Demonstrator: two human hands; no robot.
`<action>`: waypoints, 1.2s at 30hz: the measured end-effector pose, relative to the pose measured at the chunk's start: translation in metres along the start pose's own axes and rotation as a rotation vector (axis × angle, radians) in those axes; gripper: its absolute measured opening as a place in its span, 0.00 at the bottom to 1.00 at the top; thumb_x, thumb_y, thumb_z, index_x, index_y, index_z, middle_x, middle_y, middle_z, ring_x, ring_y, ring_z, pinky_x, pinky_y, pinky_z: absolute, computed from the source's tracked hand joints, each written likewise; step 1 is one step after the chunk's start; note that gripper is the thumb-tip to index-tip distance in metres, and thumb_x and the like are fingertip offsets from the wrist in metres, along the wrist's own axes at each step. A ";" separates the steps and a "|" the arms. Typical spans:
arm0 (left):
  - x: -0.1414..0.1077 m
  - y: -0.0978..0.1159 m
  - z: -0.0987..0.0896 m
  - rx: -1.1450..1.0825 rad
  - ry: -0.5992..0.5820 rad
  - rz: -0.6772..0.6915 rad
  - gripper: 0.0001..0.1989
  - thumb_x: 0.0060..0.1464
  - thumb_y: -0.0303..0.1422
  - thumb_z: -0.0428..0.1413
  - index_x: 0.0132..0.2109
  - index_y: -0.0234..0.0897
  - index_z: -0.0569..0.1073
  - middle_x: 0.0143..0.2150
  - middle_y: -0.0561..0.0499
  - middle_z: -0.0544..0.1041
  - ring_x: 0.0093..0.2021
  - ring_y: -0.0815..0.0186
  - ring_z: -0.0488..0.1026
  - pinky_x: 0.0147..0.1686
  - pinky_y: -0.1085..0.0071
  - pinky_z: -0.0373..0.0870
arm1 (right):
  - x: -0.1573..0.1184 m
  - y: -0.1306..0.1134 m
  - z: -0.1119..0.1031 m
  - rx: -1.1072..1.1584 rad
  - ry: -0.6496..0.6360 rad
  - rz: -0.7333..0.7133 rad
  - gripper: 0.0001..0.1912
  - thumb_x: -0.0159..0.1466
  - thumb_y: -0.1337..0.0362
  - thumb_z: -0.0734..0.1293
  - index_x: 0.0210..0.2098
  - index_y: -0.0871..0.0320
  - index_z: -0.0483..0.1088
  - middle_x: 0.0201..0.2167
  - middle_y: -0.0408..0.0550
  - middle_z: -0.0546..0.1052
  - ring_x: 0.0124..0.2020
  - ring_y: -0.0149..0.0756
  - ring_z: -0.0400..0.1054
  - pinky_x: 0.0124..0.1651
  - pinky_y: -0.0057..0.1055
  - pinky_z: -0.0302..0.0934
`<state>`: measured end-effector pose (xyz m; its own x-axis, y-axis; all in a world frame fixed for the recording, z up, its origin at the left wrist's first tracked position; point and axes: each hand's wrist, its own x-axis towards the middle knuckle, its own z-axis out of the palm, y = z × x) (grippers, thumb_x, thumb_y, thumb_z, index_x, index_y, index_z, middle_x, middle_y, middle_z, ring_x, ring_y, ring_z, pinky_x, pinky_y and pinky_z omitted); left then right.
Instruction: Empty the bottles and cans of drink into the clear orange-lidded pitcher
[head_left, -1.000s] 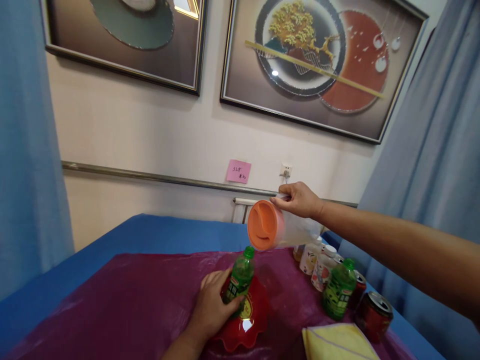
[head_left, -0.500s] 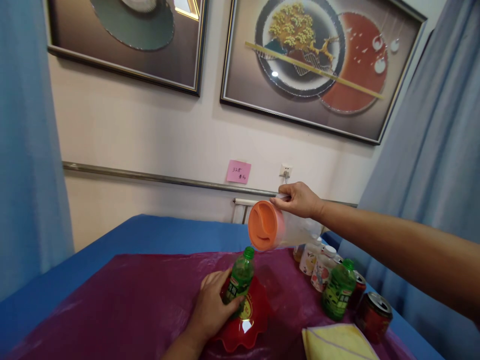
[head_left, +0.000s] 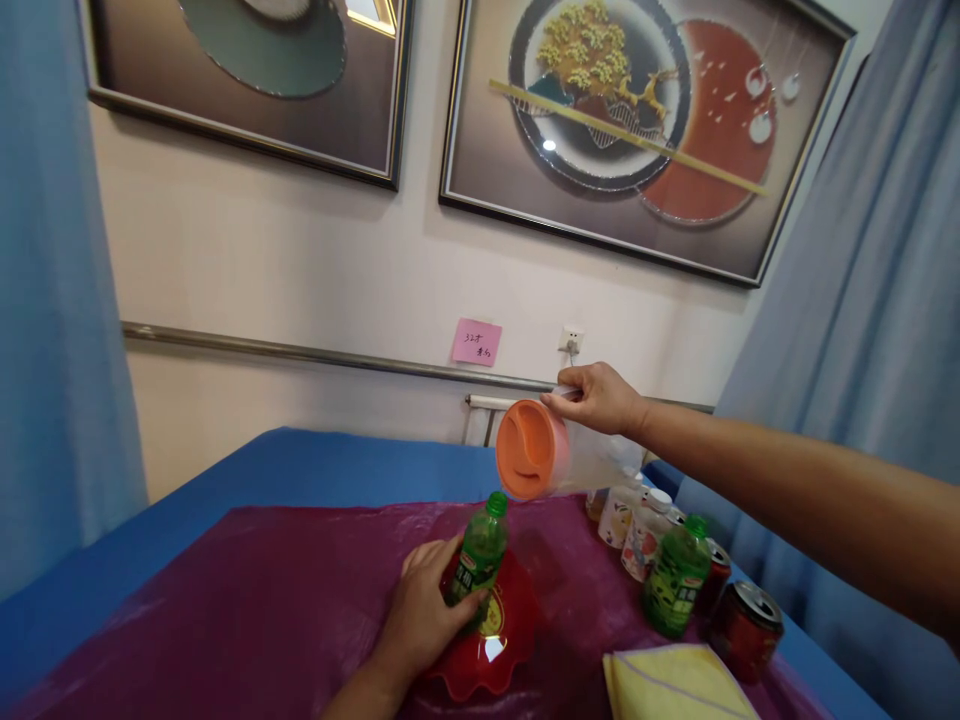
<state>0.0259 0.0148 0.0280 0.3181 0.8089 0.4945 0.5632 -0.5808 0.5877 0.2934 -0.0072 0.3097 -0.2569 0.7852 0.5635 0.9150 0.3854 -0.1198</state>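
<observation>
My left hand (head_left: 431,610) is wrapped round a green plastic bottle (head_left: 480,555), uncapped and tilted slightly to the right. Beneath the bottle is a red plate (head_left: 517,625) with a wavy rim and a yellow print. My right hand (head_left: 598,397) grips the handle of a translucent pitcher (head_left: 592,462) with an orange lid (head_left: 531,450). The pitcher is tipped on its side, its lid facing left, just above and to the right of the bottle's mouth. Whether liquid is flowing between them I cannot make out.
At the right stand another green bottle (head_left: 677,580), dark red cans (head_left: 746,630) and white printed bottles (head_left: 643,540). A folded yellow cloth (head_left: 679,685) lies in front of them. A purple sheet (head_left: 300,600) covers part of the blue surface (head_left: 337,460), with the wall behind.
</observation>
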 end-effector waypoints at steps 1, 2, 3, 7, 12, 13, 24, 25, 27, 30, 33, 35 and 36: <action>0.000 0.000 0.000 0.002 -0.001 0.000 0.32 0.44 0.39 0.67 0.58 0.40 0.75 0.52 0.42 0.80 0.54 0.47 0.74 0.58 0.49 0.68 | 0.000 0.000 0.000 -0.001 0.000 -0.004 0.24 0.59 0.46 0.64 0.19 0.53 0.51 0.17 0.37 0.53 0.22 0.28 0.46 0.27 0.31 0.40; 0.000 0.000 0.000 0.004 -0.001 0.000 0.32 0.44 0.39 0.67 0.57 0.39 0.75 0.52 0.42 0.80 0.54 0.47 0.75 0.58 0.49 0.68 | 0.000 -0.001 0.000 0.001 0.000 -0.007 0.24 0.59 0.46 0.64 0.19 0.53 0.51 0.17 0.37 0.53 0.21 0.28 0.46 0.26 0.31 0.40; 0.000 0.000 0.000 0.005 -0.001 0.001 0.32 0.44 0.39 0.67 0.58 0.39 0.75 0.52 0.42 0.80 0.54 0.47 0.75 0.58 0.49 0.68 | 0.000 -0.001 0.001 0.005 -0.002 -0.009 0.24 0.59 0.46 0.64 0.19 0.53 0.51 0.17 0.37 0.53 0.21 0.28 0.46 0.26 0.30 0.40; 0.000 -0.001 0.001 0.017 0.006 0.009 0.32 0.44 0.40 0.67 0.58 0.40 0.75 0.52 0.41 0.80 0.54 0.47 0.74 0.58 0.48 0.69 | 0.000 -0.002 0.002 0.015 -0.016 -0.007 0.24 0.59 0.45 0.63 0.19 0.53 0.51 0.17 0.36 0.52 0.21 0.28 0.45 0.26 0.31 0.40; -0.002 -0.003 0.002 0.011 0.006 0.011 0.32 0.44 0.40 0.67 0.58 0.40 0.75 0.52 0.41 0.80 0.54 0.47 0.74 0.58 0.48 0.68 | 0.000 -0.003 0.001 0.004 -0.024 0.004 0.24 0.59 0.45 0.63 0.19 0.53 0.51 0.17 0.37 0.53 0.22 0.28 0.45 0.27 0.31 0.40; -0.002 -0.003 0.001 0.006 0.005 0.013 0.32 0.44 0.40 0.67 0.58 0.40 0.75 0.52 0.42 0.80 0.54 0.47 0.74 0.57 0.48 0.69 | 0.000 -0.003 0.001 0.003 -0.023 0.005 0.24 0.59 0.45 0.63 0.19 0.53 0.51 0.17 0.37 0.53 0.22 0.28 0.45 0.27 0.31 0.40; 0.000 -0.004 0.002 -0.013 0.009 0.012 0.33 0.43 0.40 0.68 0.58 0.40 0.75 0.51 0.42 0.80 0.53 0.47 0.75 0.58 0.50 0.68 | -0.001 -0.004 -0.001 -0.003 -0.031 0.009 0.24 0.58 0.45 0.62 0.19 0.53 0.50 0.17 0.36 0.52 0.21 0.28 0.45 0.26 0.30 0.40; 0.000 -0.005 0.003 -0.015 0.009 0.011 0.33 0.43 0.40 0.68 0.58 0.40 0.75 0.51 0.42 0.80 0.54 0.47 0.75 0.58 0.50 0.68 | -0.001 -0.005 0.000 -0.004 -0.033 0.010 0.24 0.58 0.44 0.62 0.19 0.53 0.50 0.17 0.36 0.52 0.21 0.28 0.45 0.26 0.31 0.40; -0.001 -0.005 0.003 -0.021 0.012 0.007 0.33 0.43 0.40 0.68 0.58 0.40 0.75 0.51 0.42 0.80 0.54 0.47 0.74 0.58 0.50 0.68 | -0.001 -0.005 0.000 -0.008 -0.035 0.013 0.24 0.59 0.45 0.63 0.19 0.53 0.50 0.17 0.36 0.52 0.21 0.28 0.45 0.26 0.31 0.40; -0.001 -0.003 0.001 -0.030 0.009 -0.001 0.32 0.43 0.40 0.68 0.57 0.42 0.76 0.51 0.43 0.80 0.54 0.47 0.74 0.57 0.51 0.68 | 0.000 -0.005 0.000 -0.011 -0.035 0.014 0.24 0.58 0.45 0.63 0.19 0.53 0.51 0.17 0.36 0.52 0.21 0.28 0.45 0.26 0.31 0.40; -0.001 -0.001 0.000 -0.038 -0.003 -0.006 0.32 0.43 0.40 0.68 0.57 0.42 0.75 0.51 0.43 0.80 0.54 0.47 0.74 0.57 0.51 0.68 | 0.001 -0.005 0.000 -0.003 -0.028 0.015 0.24 0.58 0.45 0.63 0.19 0.53 0.51 0.17 0.36 0.52 0.21 0.28 0.45 0.26 0.31 0.40; -0.001 0.000 -0.001 -0.042 -0.001 0.000 0.32 0.44 0.40 0.67 0.58 0.43 0.75 0.51 0.43 0.80 0.54 0.47 0.74 0.57 0.51 0.68 | 0.000 -0.004 0.000 0.004 -0.027 0.013 0.24 0.59 0.45 0.63 0.19 0.53 0.51 0.17 0.36 0.52 0.21 0.28 0.45 0.26 0.31 0.40; -0.001 0.000 -0.001 -0.044 0.002 0.003 0.31 0.44 0.40 0.67 0.57 0.43 0.75 0.51 0.43 0.80 0.53 0.48 0.74 0.57 0.51 0.68 | 0.000 -0.004 0.000 0.007 -0.027 0.011 0.24 0.59 0.45 0.64 0.19 0.53 0.51 0.17 0.36 0.52 0.21 0.28 0.45 0.26 0.31 0.40</action>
<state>0.0247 0.0136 0.0286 0.3181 0.8069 0.4977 0.5285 -0.5868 0.6135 0.2895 -0.0088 0.3107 -0.2552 0.8023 0.5396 0.9156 0.3798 -0.1316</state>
